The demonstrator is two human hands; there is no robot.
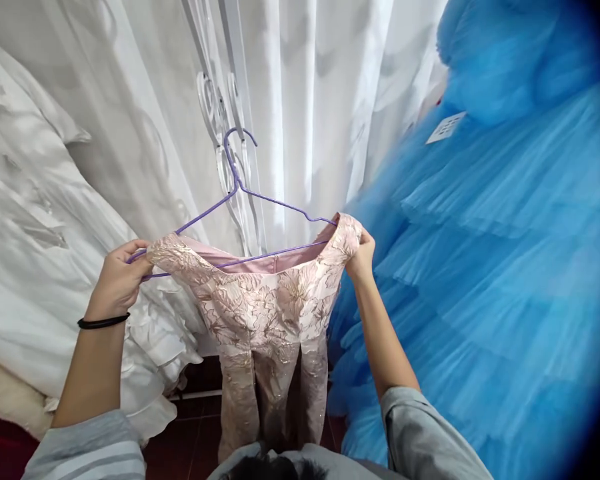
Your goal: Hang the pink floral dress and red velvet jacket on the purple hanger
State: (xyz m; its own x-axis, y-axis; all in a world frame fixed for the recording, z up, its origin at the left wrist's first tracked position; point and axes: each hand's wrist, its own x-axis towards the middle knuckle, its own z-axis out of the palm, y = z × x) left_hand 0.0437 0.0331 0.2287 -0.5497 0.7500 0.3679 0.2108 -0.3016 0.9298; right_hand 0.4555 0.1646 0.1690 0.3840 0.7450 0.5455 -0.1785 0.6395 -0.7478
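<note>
A pale pink dress [275, 307] with a gold floral pattern hangs in front of me on a thin purple hanger [236, 180]. The hanger's bar runs across the neckline, and its hook stands up in front of a white metal frame; I cannot tell whether it is hooked there. My left hand [117, 277] is closed at the left shoulder strap, pinching its edge together with the hanger's end. At the opposite side my right hand [361, 257] grips the right shoulder strap, its fingers partly hidden behind the fabric. Below the waist the skirt falls in folds toward my body.
Ruffled white gowns [40, 200] line the left. A large tiered blue tulle gown [480, 267] with a white tag [446, 127] fills the right. White curtains [300, 100] and a scrolled white metal frame [209, 100] stand behind. The dark tiled floor [180, 443] shows below.
</note>
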